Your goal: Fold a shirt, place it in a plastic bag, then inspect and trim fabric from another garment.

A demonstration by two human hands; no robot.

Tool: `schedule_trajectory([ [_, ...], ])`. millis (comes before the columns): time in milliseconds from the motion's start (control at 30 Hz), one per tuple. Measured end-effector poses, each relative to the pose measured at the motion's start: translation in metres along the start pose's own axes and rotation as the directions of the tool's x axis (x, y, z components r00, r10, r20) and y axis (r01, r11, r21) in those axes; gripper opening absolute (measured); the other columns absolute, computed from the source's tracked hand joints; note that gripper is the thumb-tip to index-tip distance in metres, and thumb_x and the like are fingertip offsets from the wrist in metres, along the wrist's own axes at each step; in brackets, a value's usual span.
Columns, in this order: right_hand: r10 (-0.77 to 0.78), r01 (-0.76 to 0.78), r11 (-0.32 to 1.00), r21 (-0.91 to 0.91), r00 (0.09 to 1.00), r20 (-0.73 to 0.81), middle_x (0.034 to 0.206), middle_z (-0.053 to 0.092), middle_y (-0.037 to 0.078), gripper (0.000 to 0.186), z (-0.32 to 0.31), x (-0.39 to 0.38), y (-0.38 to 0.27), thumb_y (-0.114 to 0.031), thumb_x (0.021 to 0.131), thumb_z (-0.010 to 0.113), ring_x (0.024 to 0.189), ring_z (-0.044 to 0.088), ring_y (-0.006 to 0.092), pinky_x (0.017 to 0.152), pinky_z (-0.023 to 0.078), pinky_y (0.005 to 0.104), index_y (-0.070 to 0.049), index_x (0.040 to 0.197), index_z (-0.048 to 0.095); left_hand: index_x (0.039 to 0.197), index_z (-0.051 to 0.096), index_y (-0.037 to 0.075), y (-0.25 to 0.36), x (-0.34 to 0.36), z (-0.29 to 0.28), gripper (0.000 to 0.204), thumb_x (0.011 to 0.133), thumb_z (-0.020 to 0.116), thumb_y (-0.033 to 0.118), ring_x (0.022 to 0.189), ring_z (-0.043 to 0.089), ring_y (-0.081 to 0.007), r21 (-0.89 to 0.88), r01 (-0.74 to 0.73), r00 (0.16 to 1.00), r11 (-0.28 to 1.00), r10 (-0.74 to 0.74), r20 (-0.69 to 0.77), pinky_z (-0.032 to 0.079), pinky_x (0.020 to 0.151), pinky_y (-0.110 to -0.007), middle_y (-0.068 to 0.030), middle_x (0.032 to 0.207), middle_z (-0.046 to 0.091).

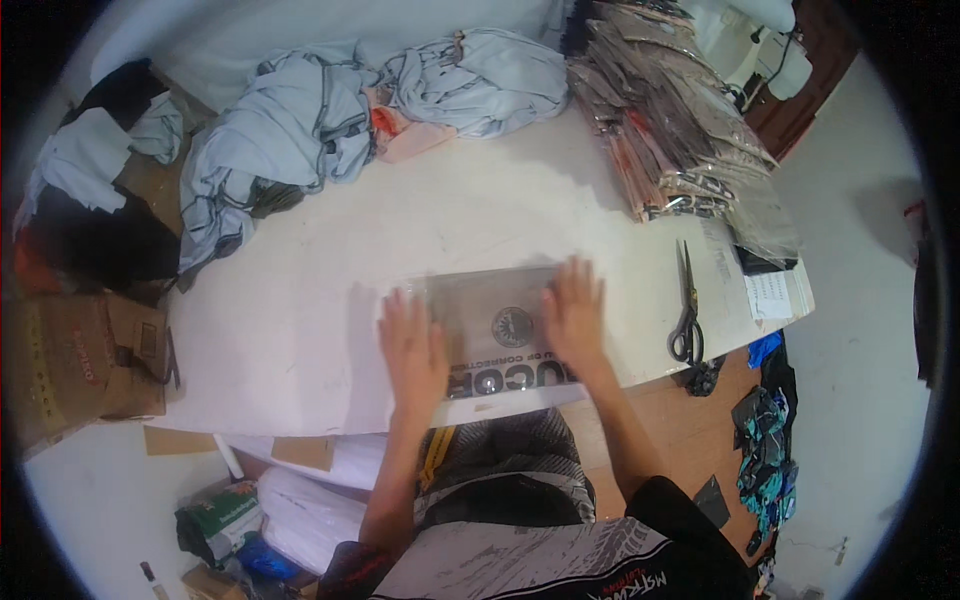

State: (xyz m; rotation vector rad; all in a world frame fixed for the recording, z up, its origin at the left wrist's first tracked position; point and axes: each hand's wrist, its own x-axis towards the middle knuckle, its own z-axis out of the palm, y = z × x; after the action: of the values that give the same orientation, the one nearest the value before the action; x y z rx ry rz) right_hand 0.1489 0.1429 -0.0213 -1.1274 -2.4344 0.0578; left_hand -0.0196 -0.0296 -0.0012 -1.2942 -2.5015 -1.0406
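A flat clear plastic bag with a folded grey garment point(490, 325) inside lies on the white table point(300, 310) near its front edge. My left hand point(412, 347) rests flat on the bag's left end, fingers spread. My right hand point(573, 315) presses flat on its right end, fingers apart. Neither hand grips anything. The bag shows a round dark emblem and a printed strip along its near side.
A heap of light blue-grey garments point(330, 110) lies at the table's back. A stack of bagged garments point(670, 130) sits at the back right. Black scissors point(687, 305) lie right of the bag. Cardboard boxes point(80, 360) stand left; bags and cloth lie on the floor.
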Motion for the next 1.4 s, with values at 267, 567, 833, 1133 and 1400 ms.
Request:
schedule_trajectory([
  [267, -0.132, 0.095, 0.970, 0.223, 0.979, 0.158, 0.147, 0.032, 0.022, 0.061, 0.010, -0.008, -0.050, -0.040, 0.093, 0.046, 0.139, 0.024, 0.0376, 0.113, 0.015, 0.0521, 0.000, 0.139, 0.039, 0.136, 0.045, 0.011, -0.007, 0.009, 0.051, 0.046, 0.094, 0.046, 0.029, 0.135, 0.030, -0.0388, 0.100, -0.158, 0.975, 0.982, 0.139, 0.175, 0.021, 0.109, -0.055, -0.0205, 0.144, 0.037],
  [567, 0.089, -0.123, 0.980, 0.157, 0.974, 0.209, 0.150, 0.027, 0.017, 0.066, 0.014, -0.010, 0.006, -0.046, 0.090, 0.047, 0.141, 0.019, 0.0351, 0.114, 0.011, 0.0522, -0.006, 0.142, 0.035, 0.141, 0.040, 0.014, -0.027, 0.012, 0.046, 0.053, 0.093, 0.048, 0.035, 0.140, 0.019, -0.0364, 0.198, -0.024, 0.980, 0.980, -0.016, 0.199, 0.013, 0.112, -0.055, -0.0171, 0.149, 0.029],
  [833, -0.353, 0.069, 0.897, 0.437, 0.707, 0.613, 0.109, 0.063, 0.019, 0.056, 0.010, 0.106, 0.038, -0.029, 0.068, 0.073, 0.104, 0.059, 0.0316, 0.091, 0.046, 0.0409, -0.001, 0.115, 0.061, 0.104, 0.065, 0.000, -0.083, 0.133, 0.029, 0.040, 0.071, 0.078, 0.018, 0.084, 0.062, -0.0194, -0.137, 0.040, 0.639, 0.990, 0.080, 0.765, 0.050, 0.074, -0.031, -0.0122, 0.097, 0.066],
  [1133, -0.413, 0.298, 0.791, 0.534, 0.905, 0.106, 0.082, 0.065, 0.012, 0.019, -0.127, 0.090, 0.000, -0.006, 0.070, 0.070, 0.075, 0.062, 0.0303, 0.069, 0.048, 0.0375, -0.003, 0.088, 0.064, 0.079, 0.062, 0.000, -0.016, 0.146, -0.081, 0.012, 0.073, 0.072, -0.001, 0.070, 0.058, -0.0112, -0.534, -0.007, 0.803, 0.845, 0.323, 0.501, 0.047, 0.067, -0.027, -0.0041, 0.076, 0.064],
  [1400, -0.456, 0.469, 0.826, 0.314, 0.882, -0.117, 0.090, 0.061, 0.007, 0.017, -0.114, -0.010, -0.005, -0.002, 0.072, 0.067, 0.089, 0.057, 0.0284, 0.076, 0.045, 0.0369, -0.006, 0.088, 0.061, 0.096, 0.061, 0.001, -0.004, 0.046, -0.123, 0.028, 0.071, 0.074, 0.001, 0.081, 0.061, -0.0188, -0.283, -0.382, 0.834, 0.880, 0.460, 0.304, 0.049, 0.076, -0.032, -0.0095, 0.092, 0.065],
])
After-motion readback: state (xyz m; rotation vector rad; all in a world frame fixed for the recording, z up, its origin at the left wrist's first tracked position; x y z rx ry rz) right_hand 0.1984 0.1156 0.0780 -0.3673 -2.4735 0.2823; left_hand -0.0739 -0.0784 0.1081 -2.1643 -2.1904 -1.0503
